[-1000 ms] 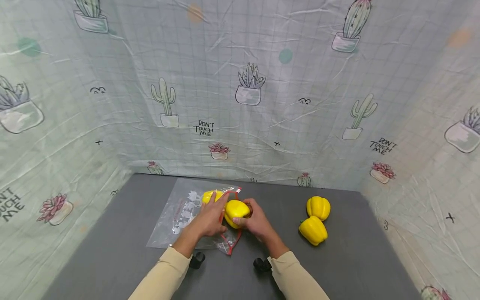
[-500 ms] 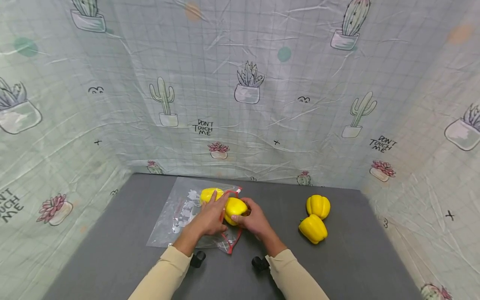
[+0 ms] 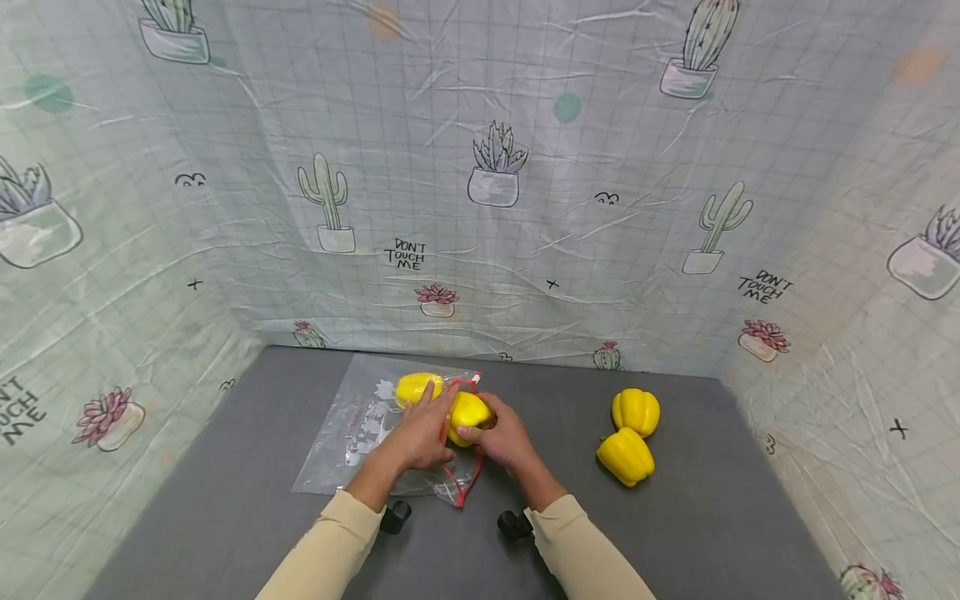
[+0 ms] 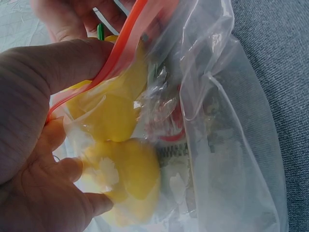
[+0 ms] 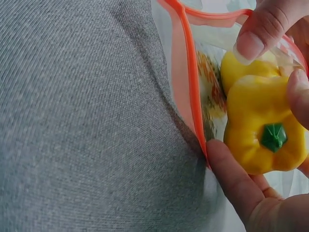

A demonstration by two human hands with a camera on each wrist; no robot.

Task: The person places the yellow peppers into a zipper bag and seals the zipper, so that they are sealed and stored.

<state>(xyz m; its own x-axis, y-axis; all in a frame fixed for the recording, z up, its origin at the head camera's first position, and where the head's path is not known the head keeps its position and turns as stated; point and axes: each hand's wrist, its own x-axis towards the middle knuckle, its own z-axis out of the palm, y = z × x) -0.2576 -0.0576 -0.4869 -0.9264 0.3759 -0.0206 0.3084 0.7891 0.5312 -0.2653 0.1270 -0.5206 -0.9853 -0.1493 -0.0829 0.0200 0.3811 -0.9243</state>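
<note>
A clear zip bag (image 3: 326, 462) with a red zip edge lies flat on the grey table, its mouth facing right. Inside it sits one yellow bell pepper (image 3: 414, 388), seen through the plastic. My left hand (image 3: 416, 437) holds the bag at its mouth, thumb (image 4: 72, 60) over the red edge and other fingers spread along the plastic. My right hand (image 3: 512, 435) grips a second yellow bell pepper (image 5: 248, 111) at the mouth, green stem toward the right wrist camera. That pepper is partly within the bag, up against the first one.
Two more yellow bell peppers, one farther back (image 3: 636, 412) and one nearer (image 3: 626, 457), rest on the table to the right. A patterned cactus sheet (image 3: 495, 275) hangs behind and at both sides. Black wrist cameras sit below both wrists.
My right hand has pushed its bell pepper slightly left, farther into the bag. The pepper inside has shifted left too. My left hand stays almost where it was.
</note>
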